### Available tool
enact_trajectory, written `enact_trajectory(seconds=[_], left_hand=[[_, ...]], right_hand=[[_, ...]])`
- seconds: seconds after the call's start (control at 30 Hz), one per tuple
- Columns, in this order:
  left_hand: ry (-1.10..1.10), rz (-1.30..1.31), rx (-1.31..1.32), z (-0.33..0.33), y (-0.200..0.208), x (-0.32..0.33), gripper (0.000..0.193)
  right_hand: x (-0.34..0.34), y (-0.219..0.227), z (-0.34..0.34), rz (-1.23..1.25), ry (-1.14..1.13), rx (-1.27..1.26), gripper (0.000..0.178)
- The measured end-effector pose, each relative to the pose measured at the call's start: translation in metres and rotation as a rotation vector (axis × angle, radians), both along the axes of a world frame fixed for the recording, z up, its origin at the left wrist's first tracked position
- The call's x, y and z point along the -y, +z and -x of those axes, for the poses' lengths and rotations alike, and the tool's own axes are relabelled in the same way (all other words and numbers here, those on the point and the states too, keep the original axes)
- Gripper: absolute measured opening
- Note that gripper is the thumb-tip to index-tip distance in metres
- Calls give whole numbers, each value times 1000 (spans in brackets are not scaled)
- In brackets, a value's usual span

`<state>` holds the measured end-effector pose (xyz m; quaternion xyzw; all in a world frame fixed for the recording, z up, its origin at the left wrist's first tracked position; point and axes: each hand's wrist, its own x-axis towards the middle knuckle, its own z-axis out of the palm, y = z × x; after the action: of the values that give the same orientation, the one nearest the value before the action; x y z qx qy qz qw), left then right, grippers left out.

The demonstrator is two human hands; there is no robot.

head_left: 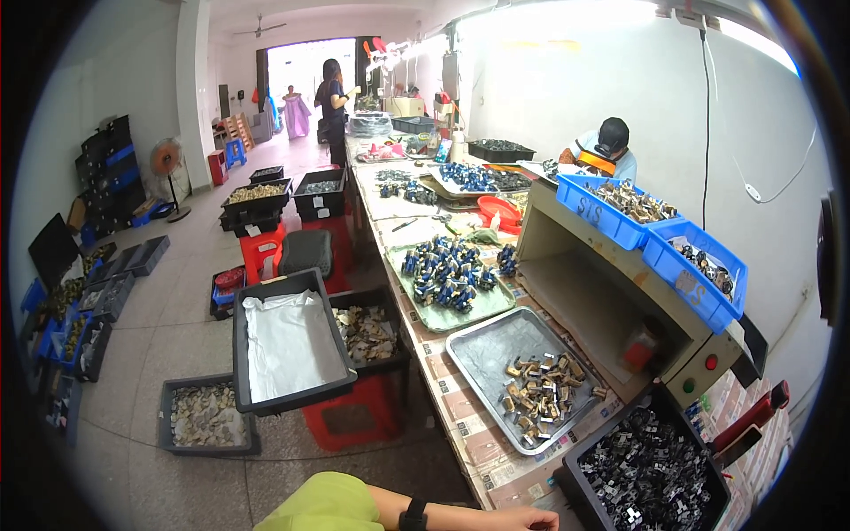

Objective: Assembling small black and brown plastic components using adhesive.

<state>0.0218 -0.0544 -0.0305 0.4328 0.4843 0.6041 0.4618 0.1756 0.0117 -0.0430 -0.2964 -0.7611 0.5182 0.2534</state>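
Observation:
My left hand [526,519] is at the lower edge, by the front of the table, its forearm coming from the left with a yellow-green sleeve and a black wristband. The picture's edge cuts its fingers off, so whether it holds anything stays hidden. My right hand is out of view. Just right of the left hand stands a black bin [580,482] full of small black and silvery parts. Beyond lies a metal tray [482,341] with a heap of small brass-coloured parts [540,398] toward its right side. Farther off, a green tray [425,317] bears blue-and-gold parts [447,273].
A beige machine [567,265] with an open front stands at the right, two blue baskets [611,221] of parts on top. Left of the table, a black tray [341,376] lined with white sheet sits above a red stool [354,420]. A floor bin [168,425] holds pieces. People work farther back.

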Motion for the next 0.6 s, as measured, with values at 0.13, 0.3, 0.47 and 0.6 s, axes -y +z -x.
enact_trajectory(seconds=[0.13,0.3,0.47,0.6], left_hand=[[3,14,-145,5,7,1,17],[-48,43,-82,6,9,1,18],[-84,-14,-53,-3,5,0,22],[-234,-176,197,-10,-4,-4,17]], right_hand=[[0,0,2,9,-11,-19,16],[-1,4,3,44,-46,-36,15],[3,12,0,163,-82,-113,15],[4,15,-5,151,-108,-107,15]])
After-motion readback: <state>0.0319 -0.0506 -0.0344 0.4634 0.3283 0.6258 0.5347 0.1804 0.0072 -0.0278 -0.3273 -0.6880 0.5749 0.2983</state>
